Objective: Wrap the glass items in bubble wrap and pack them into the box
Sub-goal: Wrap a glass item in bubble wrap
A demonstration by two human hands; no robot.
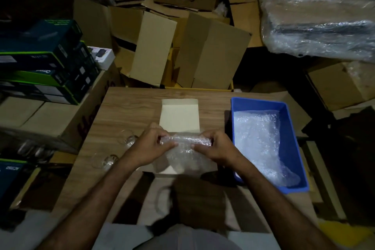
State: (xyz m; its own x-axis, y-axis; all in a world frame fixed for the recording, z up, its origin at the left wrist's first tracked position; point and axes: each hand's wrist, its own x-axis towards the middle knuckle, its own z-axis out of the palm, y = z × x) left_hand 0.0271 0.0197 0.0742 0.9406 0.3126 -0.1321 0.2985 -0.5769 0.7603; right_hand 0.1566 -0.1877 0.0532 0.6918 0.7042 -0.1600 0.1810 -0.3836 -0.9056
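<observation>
Over the middle of the wooden table [125, 107], my left hand [150, 145] and my right hand [213, 145] each grip one end of a bubble-wrap roll [185, 141]. The roll's loose sheet hangs toward me. What is rolled inside is hidden by the wrap. A small cream box [179, 116] with an open flap lies under and just beyond the roll. Two clear glasses lie on their sides to the left: one [129, 141] near my left hand, another [108, 161] closer to me.
A blue plastic bin [284, 107] holding loose bubble wrap [257, 140] stands at the right of the table. Cardboard boxes [211, 53] crowd the space behind it. Stacked dark product boxes [46, 61] stand at the left. A large plastic-wrapped bundle [316, 26] lies at the back right.
</observation>
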